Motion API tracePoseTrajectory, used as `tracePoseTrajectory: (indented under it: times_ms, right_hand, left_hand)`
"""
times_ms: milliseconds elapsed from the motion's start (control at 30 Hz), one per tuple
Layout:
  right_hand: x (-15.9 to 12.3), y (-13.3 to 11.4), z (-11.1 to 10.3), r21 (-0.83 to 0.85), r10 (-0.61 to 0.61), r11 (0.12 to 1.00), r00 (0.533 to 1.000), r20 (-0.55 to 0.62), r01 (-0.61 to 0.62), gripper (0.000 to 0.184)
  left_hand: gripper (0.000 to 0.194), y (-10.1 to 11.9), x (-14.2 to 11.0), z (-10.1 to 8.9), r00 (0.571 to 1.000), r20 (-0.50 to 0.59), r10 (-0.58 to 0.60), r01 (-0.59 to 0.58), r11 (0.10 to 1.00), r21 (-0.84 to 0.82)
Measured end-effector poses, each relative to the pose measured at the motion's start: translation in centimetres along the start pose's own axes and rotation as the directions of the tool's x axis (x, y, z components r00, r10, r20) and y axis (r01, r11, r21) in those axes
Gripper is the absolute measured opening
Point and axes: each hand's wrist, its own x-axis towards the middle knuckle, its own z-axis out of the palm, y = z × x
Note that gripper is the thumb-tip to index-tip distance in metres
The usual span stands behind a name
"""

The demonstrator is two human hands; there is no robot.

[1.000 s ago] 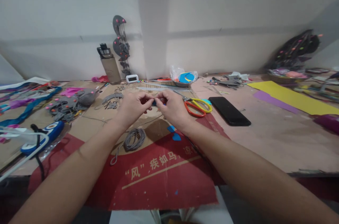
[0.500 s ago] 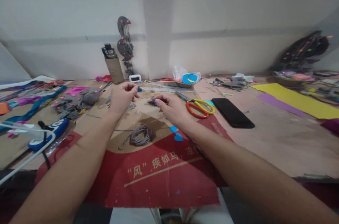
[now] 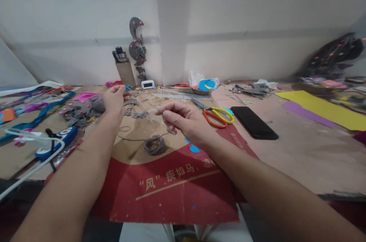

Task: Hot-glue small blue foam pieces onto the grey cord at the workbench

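My left hand (image 3: 114, 99) is closed in a pinch over the left part of the work mat, with a small blue piece (image 3: 127, 88) at its fingertips. Grey cut pieces (image 3: 139, 115) lie on the cardboard just right of it. My right hand (image 3: 180, 118) is raised nearer to me, its thumb and fingers closed together. A strand of the coiled grey cord (image 3: 154, 145) runs up to the underside of these fingers; the grip itself is partly hidden. The coil rests on the cardboard mat (image 3: 126, 154), with another strand looping leftward.
Scissors with red and yellow handles (image 3: 215, 116) and a black phone (image 3: 254, 123) lie to the right. A bottle (image 3: 125, 68), a small white clock (image 3: 148, 84) and a bowl (image 3: 202, 90) stand at the back. Pinned grey pieces (image 3: 82, 111) are heaped on the left.
My left hand has moved left with the blue piece, uncovering grey pieces. My right hand has lifted toward me, and the cord's near end now runs up to it. The coil has shifted slightly.
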Motion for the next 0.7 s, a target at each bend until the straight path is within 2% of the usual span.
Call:
tracePoseTrajectory:
  times_ms: [67, 167, 200, 233, 300, 367, 400, 467, 533, 600, 633, 700]
  right_hand:
    - [-0.6, -0.7, 0.4, -0.232, -0.080, 0.965, 0.981, 0.174, 0.120, 0.018]
    - [-1.1, -1.1, 1.0, -0.527, -0.127, 0.760, 0.883, 0.452, 0.379, 0.016]
    - [-1.1, -1.0, 1.0, -0.568, -0.131, 0.702, 0.862, 0.490, 0.430, 0.016]
    - [-1.0, -0.9, 0.9, -0.595, -0.138, 0.671, 0.863, 0.486, 0.442, 0.018]
    - [-0.7, -0.8, 0.2, -0.652, -0.152, 0.667, 0.923, 0.354, 0.361, 0.023]
    - [-0.1, -0.6, -1.1, -0.732, -0.149, 0.660, 0.984, 0.096, 0.171, 0.025]
    - [0.2, -0.5, -1.9, -0.770, -0.137, 0.636, 0.990, -0.045, 0.053, 0.024]
    - [0.7, 0.0, -3.6, -0.822, -0.119, 0.546, 0.956, -0.268, -0.162, 0.019]
    - [1.0, 0.9, -5.0, -0.854, -0.019, 0.417, 0.936, -0.352, -0.313, 0.023]
    - [1.0, 2.5, -5.8, -0.862, 0.168, 0.296, 0.911, -0.377, -0.411, 0.029]
    - [1.0, 3.5, -6.0, -0.875, 0.231, 0.280, 0.912, -0.339, -0.396, 0.030]
    - [1.0, 5.4, -6.1, -0.873, 0.210, 0.297, 0.918, -0.335, -0.387, 0.030]
  left_hand:
    - [0.009, 0.3, -0.1, 0.1, 1.000, -0.014, -0.018, 0.018, 1.000, -0.021]
    - [0.010, 1.0, -0.8, 0.4, 0.999, 0.035, -0.029, 0.033, 0.994, -0.103]
    - [0.009, 1.2, -1.1, 0.5, 0.998, 0.060, -0.032, 0.040, 0.991, -0.132]
    - [0.007, 1.4, -1.4, 0.6, 0.996, 0.086, -0.034, 0.046, 0.988, -0.148]
    - [0.004, 1.7, -1.9, 0.8, 0.992, 0.127, -0.025, 0.045, 0.986, -0.159]
    - [0.006, 1.9, -2.2, 0.8, 0.988, 0.151, -0.014, 0.039, 0.986, -0.162]
    - [0.007, 1.9, -2.2, 0.8, 0.988, 0.154, -0.010, 0.036, 0.985, -0.167]
    - [0.010, 1.9, -2.2, 0.6, 0.987, 0.158, -0.007, 0.035, 0.984, -0.176]
    - [0.012, 1.9, -2.1, 0.6, 0.986, 0.164, -0.006, 0.036, 0.983, -0.180]
    - [0.013, 1.8, -2.4, 0.7, 0.983, 0.183, -0.007, 0.038, 0.985, -0.166]
    - [0.013, 1.8, -2.6, 0.8, 0.981, 0.192, -0.006, 0.036, 0.988, -0.152]
    - [0.013, 1.7, -3.3, 1.2, 0.977, 0.215, 0.000, 0.026, 0.992, -0.121]
